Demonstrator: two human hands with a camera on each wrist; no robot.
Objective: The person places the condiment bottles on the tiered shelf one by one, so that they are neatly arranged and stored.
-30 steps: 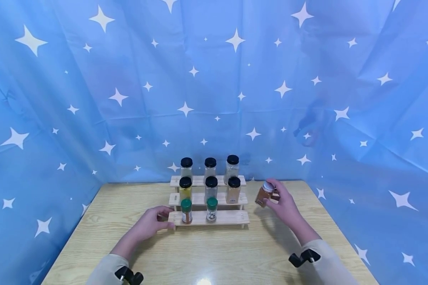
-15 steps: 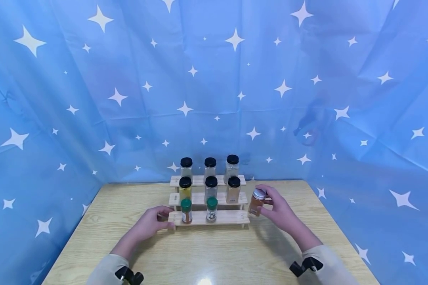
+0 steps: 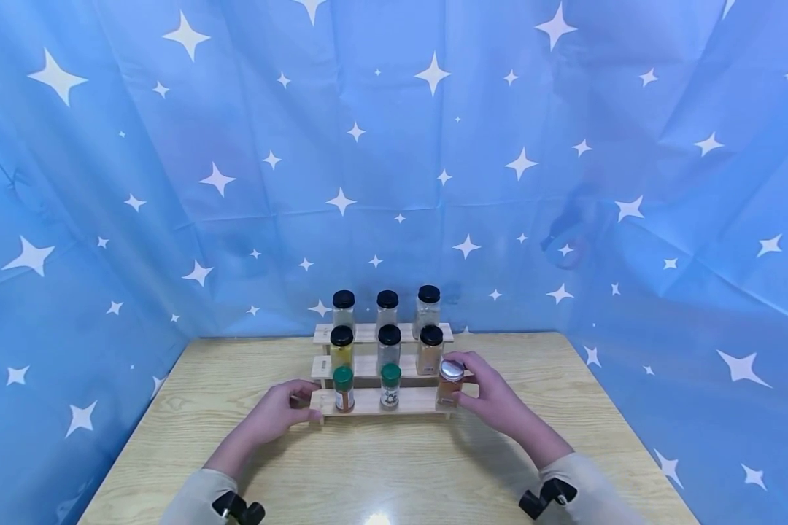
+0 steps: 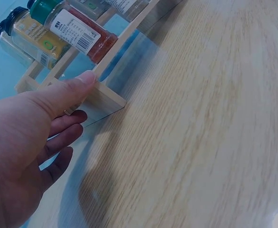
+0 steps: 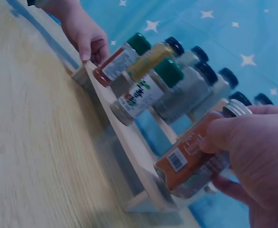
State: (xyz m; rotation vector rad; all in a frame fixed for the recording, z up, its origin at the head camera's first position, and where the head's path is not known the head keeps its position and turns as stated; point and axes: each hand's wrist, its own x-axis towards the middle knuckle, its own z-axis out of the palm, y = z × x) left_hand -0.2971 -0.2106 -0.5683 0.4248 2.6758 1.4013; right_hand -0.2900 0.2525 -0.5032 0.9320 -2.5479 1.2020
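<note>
My right hand holds a spice jar with orange-brown powder and a silver lid. The jar's base is right at the right end of the bottom shelf of a three-tier wooden spice rack. With thumb on the shelf edge and fingers bent behind it, my left hand grips the rack's left end. On that same shelf stand a green-capped jar of red spice and a green-capped jar with a white label.
Three black-lidded jars stand on the middle shelf, among them a yellow one. Three more, such as a clear jar, fill the top shelf. The wooden table ends at a blue star-patterned curtain.
My right hand has carried the silver-lidded spice jar leftward from beside the rack to the bottom shelf's right end, and the jar has become more upright. My left hand has stayed put.
</note>
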